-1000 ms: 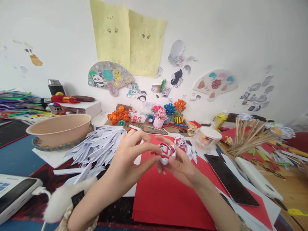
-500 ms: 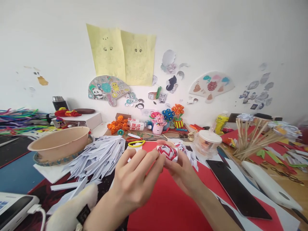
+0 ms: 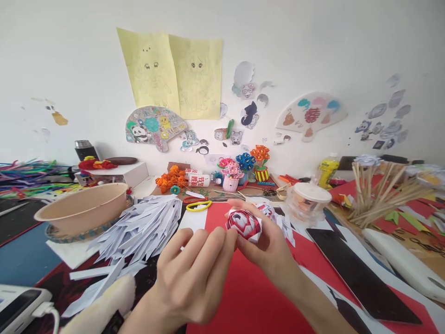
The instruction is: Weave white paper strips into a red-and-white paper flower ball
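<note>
A red-and-white folded paper flower (image 3: 244, 225), round with layered pointed folds, sits in my right hand (image 3: 266, 246). The thumb supports it from below and the fingers curl behind it. Closed in a pinch, my left hand (image 3: 196, 273) has its fingertips at the flower's lower left edge. Whatever those fingertips hold is hidden. Below both hands lies a red sheet (image 3: 257, 297). Left of my left hand, a heap of folded white paper strips (image 3: 139, 227) spreads over the table.
Yellow-handled scissors (image 3: 199, 206) lie behind my left hand. A beige basin (image 3: 83, 204) stands at left. On the right are a black phone-like slab (image 3: 361, 273), a lidded tub (image 3: 309, 199) and a bundle of sticks (image 3: 378, 195). Small flower pots (image 3: 230, 183) line the wall.
The flower has turned so its spiral centre faces me more, and it sits slightly lower and further right. My left fingertips have shifted down along its edge. The camera view has shifted slightly.
</note>
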Demonstrator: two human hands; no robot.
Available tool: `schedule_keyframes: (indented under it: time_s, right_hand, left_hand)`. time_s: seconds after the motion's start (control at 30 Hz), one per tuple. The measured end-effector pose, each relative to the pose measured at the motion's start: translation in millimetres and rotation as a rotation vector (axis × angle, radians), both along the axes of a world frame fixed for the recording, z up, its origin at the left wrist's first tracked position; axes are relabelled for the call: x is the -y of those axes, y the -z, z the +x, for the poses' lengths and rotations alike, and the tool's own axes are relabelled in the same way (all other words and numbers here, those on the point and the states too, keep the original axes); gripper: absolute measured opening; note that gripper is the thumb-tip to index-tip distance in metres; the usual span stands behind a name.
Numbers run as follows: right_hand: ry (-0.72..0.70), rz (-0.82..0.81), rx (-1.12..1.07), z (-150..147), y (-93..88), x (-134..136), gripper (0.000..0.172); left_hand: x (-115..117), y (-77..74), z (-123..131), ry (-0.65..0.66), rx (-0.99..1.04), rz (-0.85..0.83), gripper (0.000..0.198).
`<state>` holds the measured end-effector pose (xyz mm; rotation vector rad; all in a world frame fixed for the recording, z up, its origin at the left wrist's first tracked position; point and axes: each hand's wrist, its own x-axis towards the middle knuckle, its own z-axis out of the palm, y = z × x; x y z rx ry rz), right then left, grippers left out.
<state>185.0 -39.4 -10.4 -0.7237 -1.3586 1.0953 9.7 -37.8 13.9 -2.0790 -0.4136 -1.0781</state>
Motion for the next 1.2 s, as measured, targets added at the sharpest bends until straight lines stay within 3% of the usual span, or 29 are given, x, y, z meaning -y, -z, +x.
schedule_keyframes:
  time_s: [0.37, 1.2]
  right_hand:
    - [0.174, 0.09, 0.05, -3, 6.3, 3, 0.052]
    - [0.223, 0.13, 0.108, -2, 10.2, 1, 0.056]
  left_hand:
    - [1, 5.9, 5, -0.008, 0.075, -0.069, 0.013]
    - [0, 11.1, 11, 0.073, 0.183, -0.303, 0.019]
